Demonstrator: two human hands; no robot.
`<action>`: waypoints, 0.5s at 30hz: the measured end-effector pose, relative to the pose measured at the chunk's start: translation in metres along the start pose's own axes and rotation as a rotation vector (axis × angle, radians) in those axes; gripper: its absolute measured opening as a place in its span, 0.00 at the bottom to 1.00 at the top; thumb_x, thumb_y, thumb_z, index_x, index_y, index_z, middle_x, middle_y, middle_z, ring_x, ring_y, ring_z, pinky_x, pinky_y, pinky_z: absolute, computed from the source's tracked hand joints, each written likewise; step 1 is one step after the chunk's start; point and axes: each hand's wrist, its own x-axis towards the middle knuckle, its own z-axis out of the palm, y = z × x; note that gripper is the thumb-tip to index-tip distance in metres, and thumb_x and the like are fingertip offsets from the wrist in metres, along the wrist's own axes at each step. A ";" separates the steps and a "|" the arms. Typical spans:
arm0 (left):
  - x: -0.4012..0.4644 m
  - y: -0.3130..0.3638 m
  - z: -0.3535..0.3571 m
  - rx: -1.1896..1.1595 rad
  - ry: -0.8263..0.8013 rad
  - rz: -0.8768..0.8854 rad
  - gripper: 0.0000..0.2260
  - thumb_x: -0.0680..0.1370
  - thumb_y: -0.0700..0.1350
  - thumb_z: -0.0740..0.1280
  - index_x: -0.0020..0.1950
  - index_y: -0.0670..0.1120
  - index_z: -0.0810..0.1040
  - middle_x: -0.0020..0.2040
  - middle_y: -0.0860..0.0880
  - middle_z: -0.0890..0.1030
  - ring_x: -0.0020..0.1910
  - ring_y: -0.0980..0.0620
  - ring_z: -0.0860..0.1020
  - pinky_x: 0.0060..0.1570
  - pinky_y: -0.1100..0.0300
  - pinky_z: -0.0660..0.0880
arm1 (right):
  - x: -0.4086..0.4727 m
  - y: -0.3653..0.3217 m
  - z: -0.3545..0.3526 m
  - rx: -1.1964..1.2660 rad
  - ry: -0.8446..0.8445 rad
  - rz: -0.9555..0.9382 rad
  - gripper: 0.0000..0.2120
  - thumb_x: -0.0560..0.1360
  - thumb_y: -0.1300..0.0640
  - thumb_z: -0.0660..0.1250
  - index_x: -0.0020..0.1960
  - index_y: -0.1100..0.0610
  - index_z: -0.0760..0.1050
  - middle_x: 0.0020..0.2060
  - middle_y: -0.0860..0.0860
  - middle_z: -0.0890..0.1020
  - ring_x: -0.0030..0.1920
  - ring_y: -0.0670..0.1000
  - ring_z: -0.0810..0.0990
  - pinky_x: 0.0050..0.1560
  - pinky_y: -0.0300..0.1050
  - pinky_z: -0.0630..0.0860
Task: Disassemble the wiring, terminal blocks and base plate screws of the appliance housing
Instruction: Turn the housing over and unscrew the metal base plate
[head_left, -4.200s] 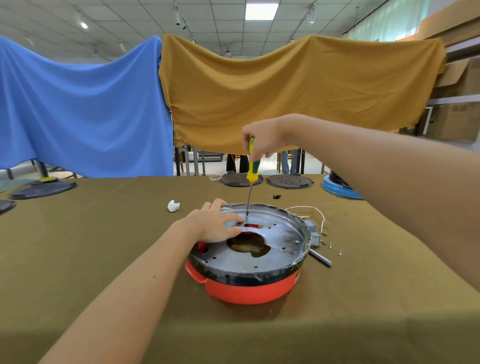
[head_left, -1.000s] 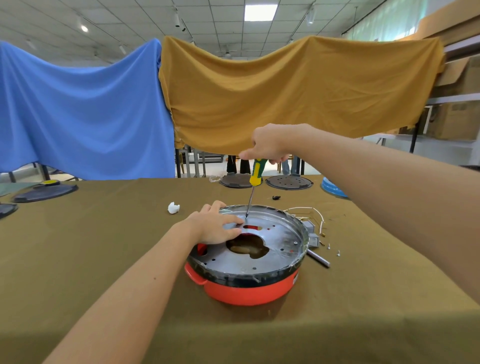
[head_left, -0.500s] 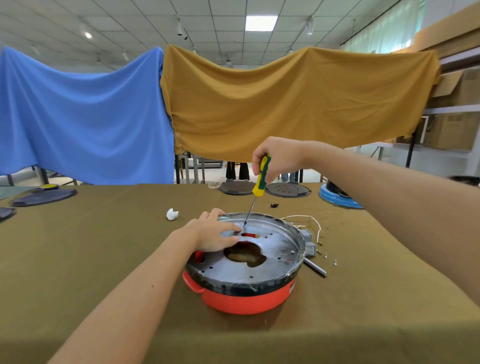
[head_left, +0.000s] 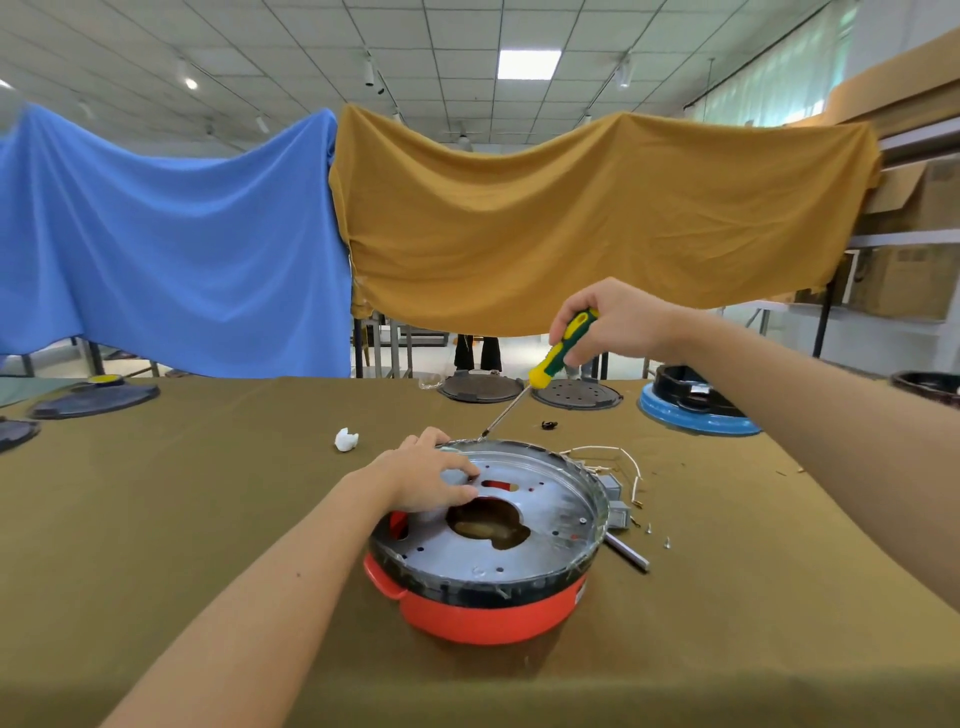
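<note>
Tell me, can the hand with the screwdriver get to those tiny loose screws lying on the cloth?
Probably yes. The right hand hangs above the table, and the small silver screws lie uncovered beside the red appliance housing, but it grips the green-and-yellow screwdriver.

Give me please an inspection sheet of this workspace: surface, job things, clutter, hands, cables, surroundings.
Surface: table under olive cloth.
Job things: red housing, grey base plate on top; screwdriver tilted.
Clutter: loose screws, white scrap, metal rod.
Hands: left hand rests on plate; right hand grips screwdriver.
Cables: white wires beside housing.
Surroundings: blue cloth, mustard cloth, dark discs, cardboard boxes.
</note>
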 end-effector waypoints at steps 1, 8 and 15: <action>-0.001 -0.001 -0.002 -0.079 0.031 0.013 0.16 0.77 0.63 0.65 0.64 0.62 0.75 0.74 0.50 0.61 0.72 0.47 0.62 0.71 0.46 0.63 | -0.004 0.006 0.000 0.060 0.021 0.019 0.09 0.71 0.70 0.74 0.47 0.58 0.82 0.47 0.61 0.83 0.41 0.48 0.82 0.45 0.45 0.82; -0.013 -0.005 -0.016 -0.287 0.452 0.016 0.20 0.75 0.51 0.73 0.64 0.52 0.72 0.60 0.56 0.75 0.60 0.57 0.74 0.60 0.62 0.70 | -0.040 0.071 0.049 0.764 0.243 0.217 0.08 0.72 0.69 0.74 0.51 0.64 0.81 0.49 0.60 0.81 0.43 0.53 0.85 0.43 0.42 0.83; -0.015 0.010 -0.004 -0.437 0.564 0.060 0.02 0.77 0.48 0.71 0.48 0.52 0.83 0.41 0.58 0.83 0.41 0.61 0.79 0.40 0.70 0.70 | -0.066 0.106 0.119 1.233 0.385 0.300 0.09 0.64 0.62 0.76 0.44 0.61 0.83 0.40 0.58 0.84 0.34 0.53 0.82 0.37 0.41 0.81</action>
